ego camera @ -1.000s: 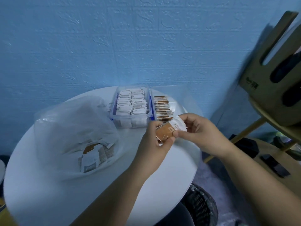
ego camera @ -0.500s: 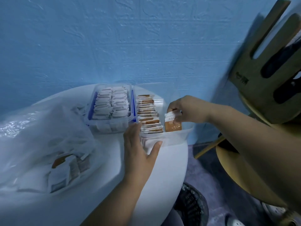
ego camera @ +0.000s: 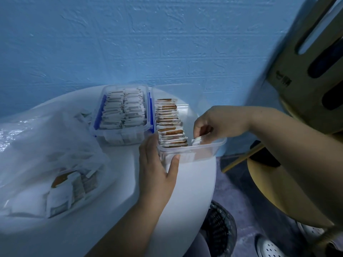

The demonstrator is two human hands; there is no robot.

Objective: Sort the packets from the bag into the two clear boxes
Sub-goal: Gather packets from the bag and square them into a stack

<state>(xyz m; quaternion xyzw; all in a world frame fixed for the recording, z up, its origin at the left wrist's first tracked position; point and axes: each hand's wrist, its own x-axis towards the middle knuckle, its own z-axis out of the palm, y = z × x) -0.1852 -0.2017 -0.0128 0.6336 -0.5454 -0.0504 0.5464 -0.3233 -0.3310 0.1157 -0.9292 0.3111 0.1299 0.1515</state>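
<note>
Near left, the bag [ego camera: 37, 145] holds more packets [ego camera: 74, 184], so sorting looks partway done. The left hand [ego camera: 157, 164] braces the right box's [ego camera: 204, 148] near corner with straight fingers, while the right hand [ego camera: 213, 125] pinches a packet [ego camera: 197, 140] just inside its near wall; next, it should release it upright beside the row [ego camera: 169, 127]. Print here and in the far left box [ego camera: 118, 139] is too blurred to read.

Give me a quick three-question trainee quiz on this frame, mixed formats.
1. True or false: the left hand touches the right box at its near corner.
2. The right hand pinches: A a lid; B a packet; C a spoon.
3. Fill in: the filed packets in the right box are white and ___.
Key: 1 true; 2 B; 3 brown.
</note>
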